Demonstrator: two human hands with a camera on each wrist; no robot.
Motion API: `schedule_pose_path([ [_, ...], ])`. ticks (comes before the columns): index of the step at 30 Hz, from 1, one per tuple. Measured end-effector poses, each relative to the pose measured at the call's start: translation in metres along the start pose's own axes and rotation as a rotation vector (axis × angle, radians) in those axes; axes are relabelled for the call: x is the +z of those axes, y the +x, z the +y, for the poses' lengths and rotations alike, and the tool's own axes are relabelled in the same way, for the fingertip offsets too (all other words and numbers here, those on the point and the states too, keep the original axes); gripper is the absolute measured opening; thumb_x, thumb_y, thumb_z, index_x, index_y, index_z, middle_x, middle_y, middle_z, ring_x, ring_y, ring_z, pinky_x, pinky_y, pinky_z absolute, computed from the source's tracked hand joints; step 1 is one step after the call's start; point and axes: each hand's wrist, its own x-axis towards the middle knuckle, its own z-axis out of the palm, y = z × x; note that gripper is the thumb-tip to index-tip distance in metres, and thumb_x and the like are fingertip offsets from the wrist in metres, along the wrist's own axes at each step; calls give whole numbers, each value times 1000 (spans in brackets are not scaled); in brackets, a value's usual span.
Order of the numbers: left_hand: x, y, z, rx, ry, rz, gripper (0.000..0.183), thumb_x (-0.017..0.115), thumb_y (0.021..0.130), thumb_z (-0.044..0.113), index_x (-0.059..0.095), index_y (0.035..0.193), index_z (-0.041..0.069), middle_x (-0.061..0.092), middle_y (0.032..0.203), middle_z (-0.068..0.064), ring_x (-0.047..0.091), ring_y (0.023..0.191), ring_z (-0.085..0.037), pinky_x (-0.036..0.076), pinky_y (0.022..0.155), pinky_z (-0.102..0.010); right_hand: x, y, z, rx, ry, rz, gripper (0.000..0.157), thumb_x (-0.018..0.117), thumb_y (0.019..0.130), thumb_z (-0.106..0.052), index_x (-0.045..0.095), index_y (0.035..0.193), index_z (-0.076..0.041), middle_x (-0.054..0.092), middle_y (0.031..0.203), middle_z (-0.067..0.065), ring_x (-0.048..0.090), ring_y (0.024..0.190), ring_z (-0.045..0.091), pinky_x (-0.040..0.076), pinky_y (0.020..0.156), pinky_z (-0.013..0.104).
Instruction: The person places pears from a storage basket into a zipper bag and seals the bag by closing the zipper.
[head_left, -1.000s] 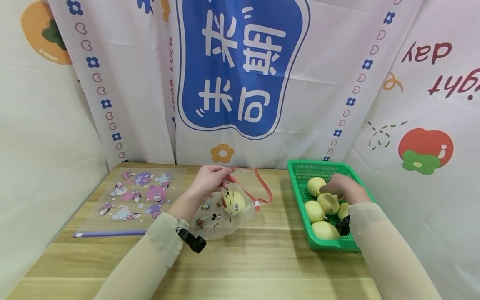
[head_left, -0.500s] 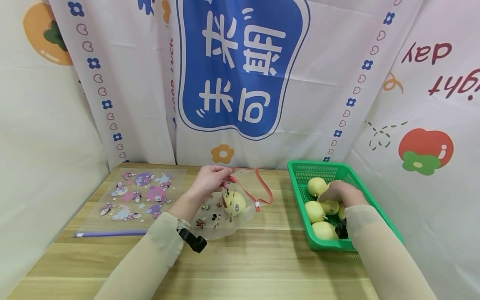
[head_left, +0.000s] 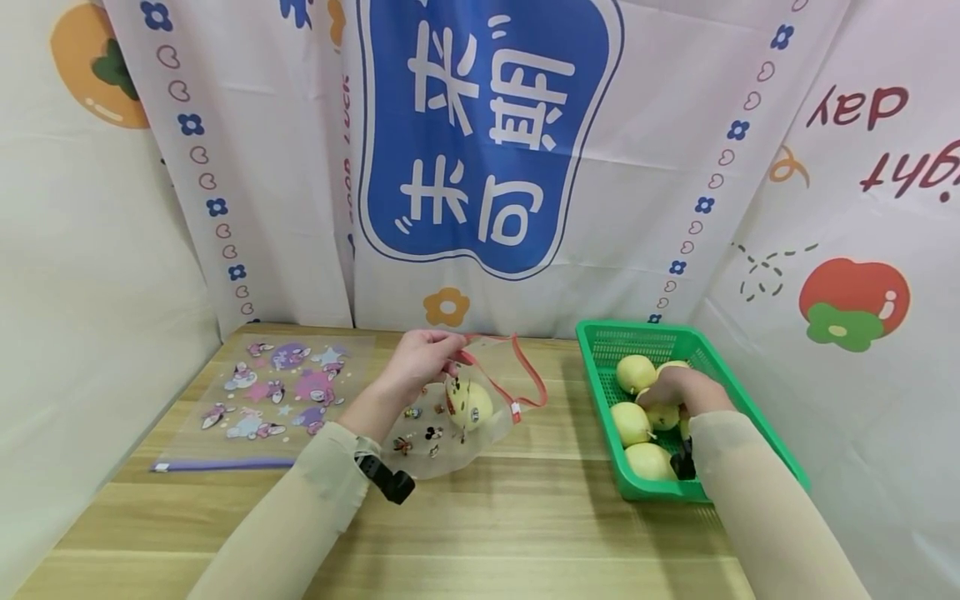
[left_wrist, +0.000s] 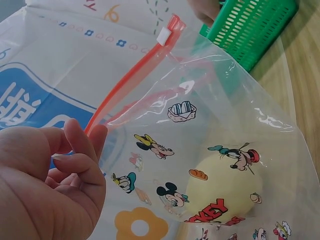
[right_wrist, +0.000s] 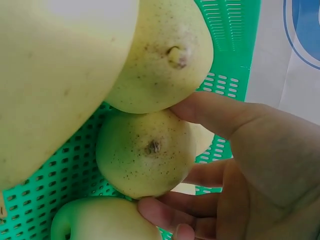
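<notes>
My left hand (head_left: pixel 423 362) pinches the red zip edge of a clear slider bag (left_wrist: pixel 155 107) printed with cartoon figures. The bag's mouth gapes toward the right, and one pale yellow pear (left_wrist: pixel 227 187) lies inside it. On the right, my right hand (head_left: pixel 690 390) reaches into a green plastic basket (head_left: pixel 602 417) of pears. In the right wrist view its thumb and fingers are curled around a speckled pear (right_wrist: pixel 146 152). Other pears lie close against this one, including a pear (right_wrist: pixel 167 55) at the thumb side and a pear (right_wrist: pixel 105 220) by the fingertips.
A second clear bag (head_left: pixel 258 408) with purple prints and a purple slider lies flat on the left of the wooden table (head_left: pixel 517 533). Printed cloth (head_left: pixel 652 167) hangs behind the table and at both sides.
My right hand has shifted slightly toward me within the basket and closed around a pear, uncovering another pear behind it. My left hand and the bag stay about the same.
</notes>
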Motion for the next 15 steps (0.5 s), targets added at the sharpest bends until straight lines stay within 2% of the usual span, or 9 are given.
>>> schedule_pose_path([
  [5,1,-3,2,-8,1,0,31,64,111,26,78,129,5,82,101,-7,62,68,-11,46,57,-18,2,-1,3,-10,32,26,40,70,100,-45,70,101,-5,63,99,12,60,89,29,52,73,36],
  [10,2,-3,2,-13,9,4,33,64,111,27,77,132,5,82,104,-9,63,67,-9,49,60,-19,2,-5,7,-39,60,57,36,72,98,-44,66,91,-9,61,95,10,62,88,29,53,70,33],
  [15,1,-3,1,-15,6,4,34,64,111,26,77,133,4,82,104,-9,62,66,-9,49,59,-18,-4,-10,8,-64,81,72,38,72,96,-44,57,80,-14,58,84,6,57,75,23,48,64,32],
])
